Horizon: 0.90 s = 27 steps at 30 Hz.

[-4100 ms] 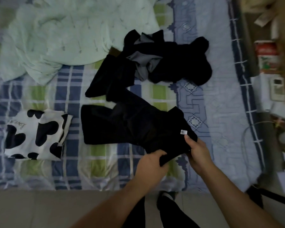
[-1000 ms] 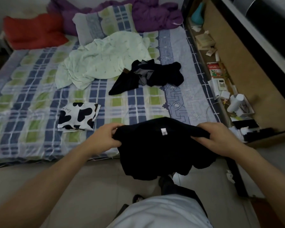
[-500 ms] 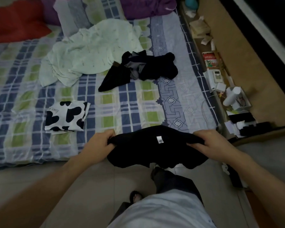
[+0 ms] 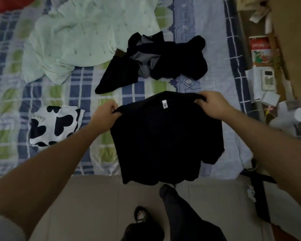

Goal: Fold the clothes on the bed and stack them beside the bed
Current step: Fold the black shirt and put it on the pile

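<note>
Head view, bedside: a person holds up a black shirt by its top edge, w/ both hands. Left hand pinches the left shoulder, fingers curled round the cloth; right hand grips the right shoulder the same way. Between the two sets of fingers sits a small white neck tag. Shirt hangs below the fingers, its hem over the near edge of the bed and the floor. Beyond the fingertips, on the checked sheet, lies a crumpled heap of dark clothes w/ a grey piece mixed in. Farther out and left, a pale green garment sprawls unfolded. Left of the left hand, apart from it, rests a folded white top w/ black heart print. Right of the right hand, off the bed, a clutter of boxes & papers, too dim to tell apart.
</note>
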Each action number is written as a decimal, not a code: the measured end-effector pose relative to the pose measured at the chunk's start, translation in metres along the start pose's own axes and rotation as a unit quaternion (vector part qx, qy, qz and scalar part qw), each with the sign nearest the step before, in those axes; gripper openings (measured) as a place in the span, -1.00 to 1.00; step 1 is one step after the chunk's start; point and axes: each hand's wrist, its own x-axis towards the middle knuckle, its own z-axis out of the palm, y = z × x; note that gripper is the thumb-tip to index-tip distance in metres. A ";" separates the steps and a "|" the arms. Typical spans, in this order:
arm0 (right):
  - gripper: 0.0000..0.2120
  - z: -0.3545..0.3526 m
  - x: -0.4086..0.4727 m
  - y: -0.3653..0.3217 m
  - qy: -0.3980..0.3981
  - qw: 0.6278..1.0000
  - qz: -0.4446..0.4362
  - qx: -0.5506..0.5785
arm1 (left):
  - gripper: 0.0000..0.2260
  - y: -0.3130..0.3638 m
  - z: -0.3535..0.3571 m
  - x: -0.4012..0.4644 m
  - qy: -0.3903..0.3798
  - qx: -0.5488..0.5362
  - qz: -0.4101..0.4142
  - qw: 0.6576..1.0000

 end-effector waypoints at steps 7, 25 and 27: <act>-0.75 0.057 0.117 0.033 0.020 0.999 -0.014 -0.044 | -0.79 -0.031 0.060 0.113 0.027 -0.028 -0.094 0.995; -0.51 0.162 0.262 0.108 0.019 0.989 0.147 0.011 | -0.44 -0.128 0.165 0.292 0.026 -0.080 -0.129 0.988; -0.48 0.163 0.247 0.119 0.019 0.980 0.192 0.055 | -0.40 -0.139 0.168 0.278 0.005 -0.131 -0.149 0.980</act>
